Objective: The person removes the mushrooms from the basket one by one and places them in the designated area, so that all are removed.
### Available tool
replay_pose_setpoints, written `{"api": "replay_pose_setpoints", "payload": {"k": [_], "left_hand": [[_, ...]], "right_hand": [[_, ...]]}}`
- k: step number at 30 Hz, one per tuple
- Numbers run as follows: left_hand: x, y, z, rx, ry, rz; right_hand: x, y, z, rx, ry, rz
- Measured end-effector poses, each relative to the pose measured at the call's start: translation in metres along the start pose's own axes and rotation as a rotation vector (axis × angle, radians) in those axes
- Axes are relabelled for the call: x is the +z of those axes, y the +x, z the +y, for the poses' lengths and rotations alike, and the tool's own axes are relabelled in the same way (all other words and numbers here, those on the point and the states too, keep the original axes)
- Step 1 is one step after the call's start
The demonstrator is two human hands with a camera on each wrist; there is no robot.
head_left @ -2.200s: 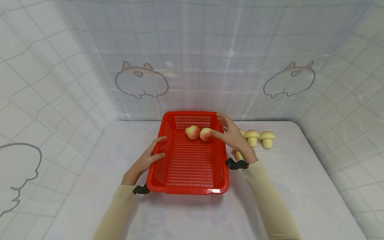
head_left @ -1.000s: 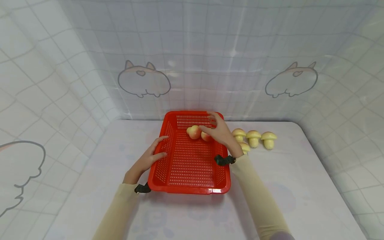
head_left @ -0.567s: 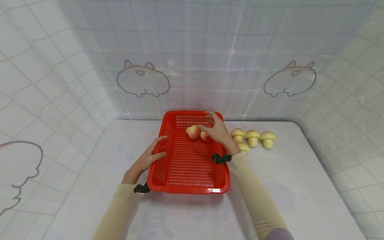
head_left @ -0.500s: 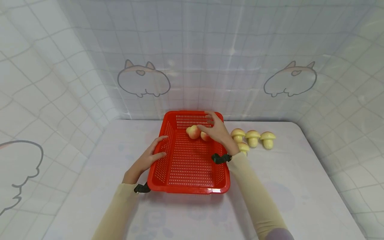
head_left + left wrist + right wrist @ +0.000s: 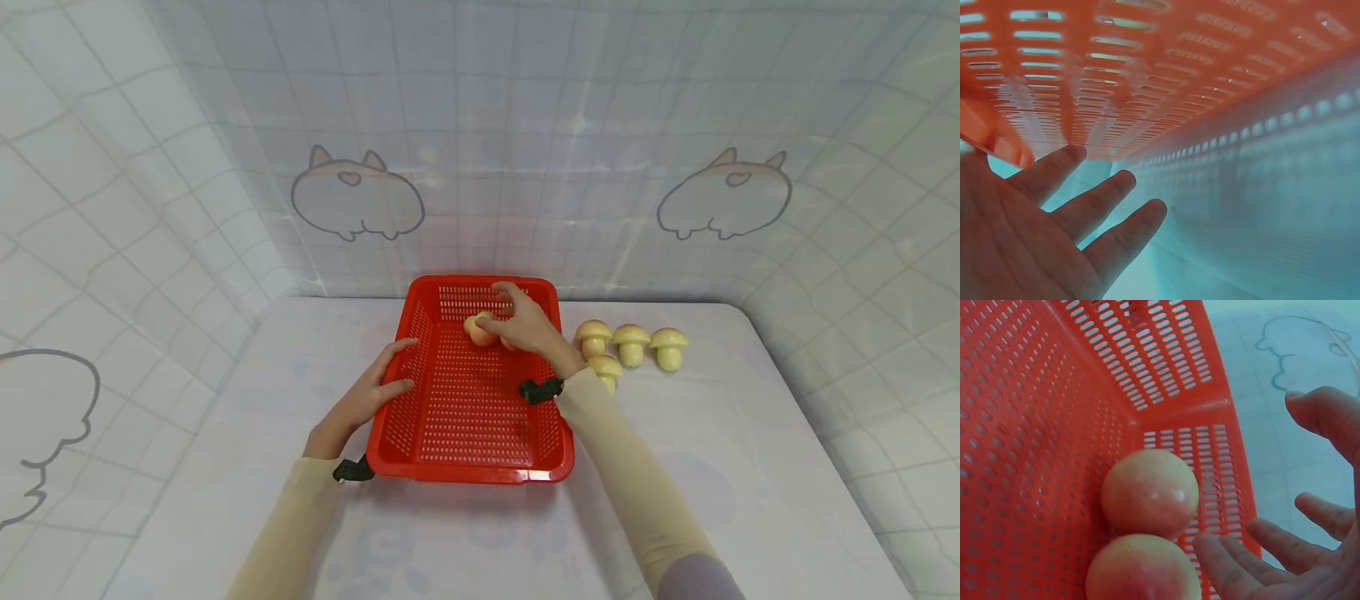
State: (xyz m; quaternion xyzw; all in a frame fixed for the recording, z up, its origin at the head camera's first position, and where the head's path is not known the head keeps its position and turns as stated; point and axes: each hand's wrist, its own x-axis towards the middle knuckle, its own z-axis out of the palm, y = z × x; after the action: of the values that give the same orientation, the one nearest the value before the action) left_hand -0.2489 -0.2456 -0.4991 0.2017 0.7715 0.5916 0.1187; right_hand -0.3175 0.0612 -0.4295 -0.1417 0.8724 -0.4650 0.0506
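My left hand [image 5: 365, 396] lies along the left rim of a red perforated plastic basket [image 5: 480, 475]. In the left wrist view its fingers [image 5: 1100, 203] stretch out straight beside the basket's outer wall. Over the basket's back right part reaches my right hand [image 5: 531, 327], fingers spread and nothing in its grasp. Two round, smooth yellow-pink pieces [image 5: 1150, 494], peach-like from here, lie together inside the basket in the right wrist view. From the head, the hand partly covers them, and a paler yellow lump [image 5: 469, 324] shows beside the left one.
Several yellow toy mushrooms [image 5: 631, 344] with rounded caps lie on the white table [image 5: 750, 467], right of the basket. Close behind the basket rises a grid-patterned curtain [image 5: 480, 167] with cartoon animals. Similar sheets hang at both sides.
My right hand has moved left, from the basket's right rim to over the round pieces, uncovering the mushrooms at the right. The left hand has stayed at the left rim.
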Motion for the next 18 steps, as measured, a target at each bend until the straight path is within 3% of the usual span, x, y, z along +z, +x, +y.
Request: {"api": "replay_pose_setpoints", "payload": {"k": [18], "left_hand": [[0.001,-0.001,-0.001,-0.014,0.014,0.000]], "right_hand": [[0.018,0.012,-0.001,0.017,-0.119,-0.110]]}}
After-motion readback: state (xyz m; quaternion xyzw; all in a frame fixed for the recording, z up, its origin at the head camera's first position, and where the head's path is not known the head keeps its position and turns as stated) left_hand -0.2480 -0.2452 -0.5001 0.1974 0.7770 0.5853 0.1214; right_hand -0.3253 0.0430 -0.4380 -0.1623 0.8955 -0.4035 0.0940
